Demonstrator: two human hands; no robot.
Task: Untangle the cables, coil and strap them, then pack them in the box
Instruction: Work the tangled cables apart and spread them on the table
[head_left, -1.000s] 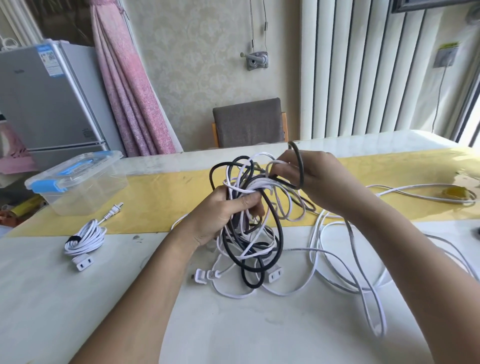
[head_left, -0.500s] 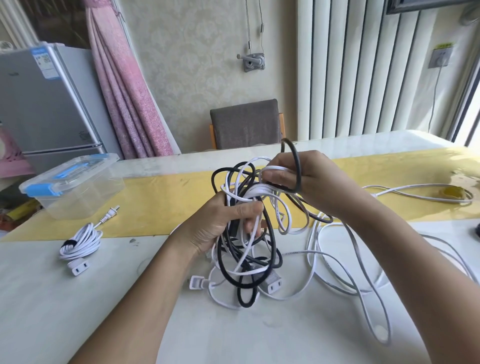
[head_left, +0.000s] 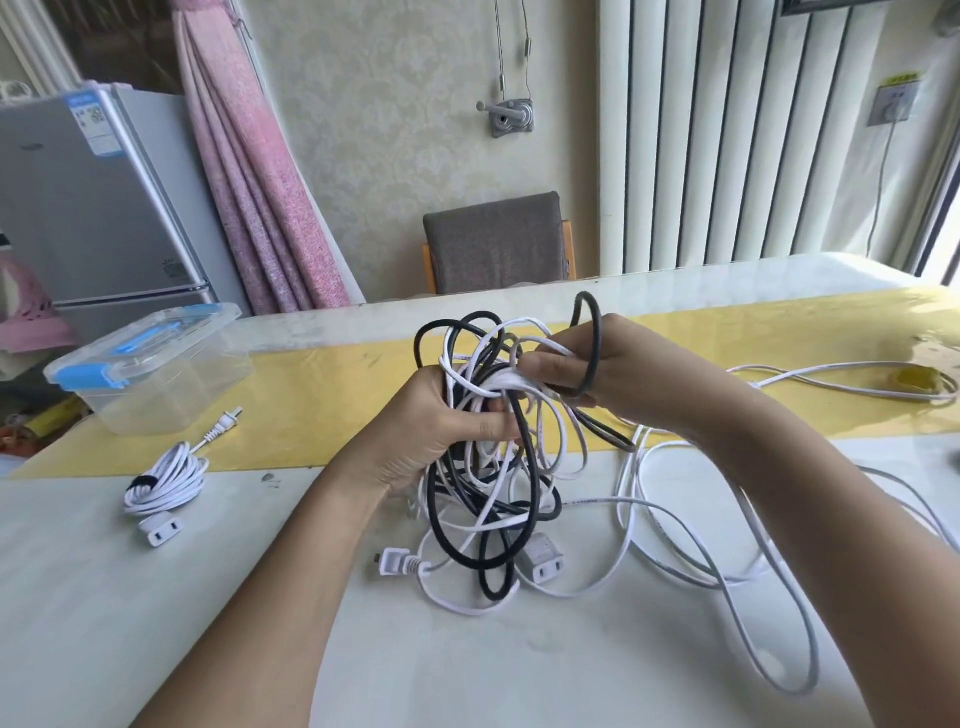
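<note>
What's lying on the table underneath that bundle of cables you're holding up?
A white plug, a white socket end and hanging black and white loops rest on the table. The bundle and left hand hide whatever lies right behind them.

Home dining area: refrigerator (head_left: 98, 208) and pink curtain (head_left: 249, 182) far left of the left hand (head_left: 431, 436); padded chair (head_left: 496, 241) beyond it, across the table (head_left: 156, 623).

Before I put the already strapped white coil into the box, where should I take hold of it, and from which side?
Probably at the black strap, coming from above and closing round the whole bundle. The strapped white coil lies flat on the table and the strap binds its strands there; its plug and socket ends trail loose, so pulling them could undo the loops.
</note>
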